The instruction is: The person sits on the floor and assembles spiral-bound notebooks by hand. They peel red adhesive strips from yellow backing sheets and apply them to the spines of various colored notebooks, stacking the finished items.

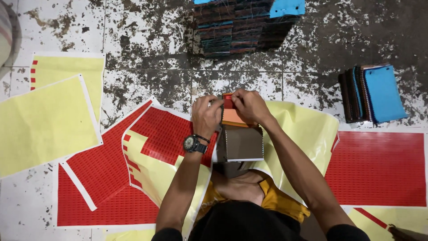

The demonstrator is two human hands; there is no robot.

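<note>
Left hand (pixel 206 115) and right hand (pixel 249 105) both pinch an orange swatch booklet (pixel 232 117) (fingers closed on its top edge); red sticker sheets (pixel 374 167) lie on the floor (pixel 147 53).

Both hands (pixel 229 111) together, fingers pinched

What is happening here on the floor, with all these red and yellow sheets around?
A person sits on a stained tiled floor and works with both hands on a small stack of orange and red fabric swatches. The left hand and the right hand pinch its top edge together. The stack rests on a brown booklet on the lap. Red sticker sheets and yellow backing sheets lie around. A tall pile of swatch bundles stands ahead, and a blue-topped bundle lies on the right.
</note>
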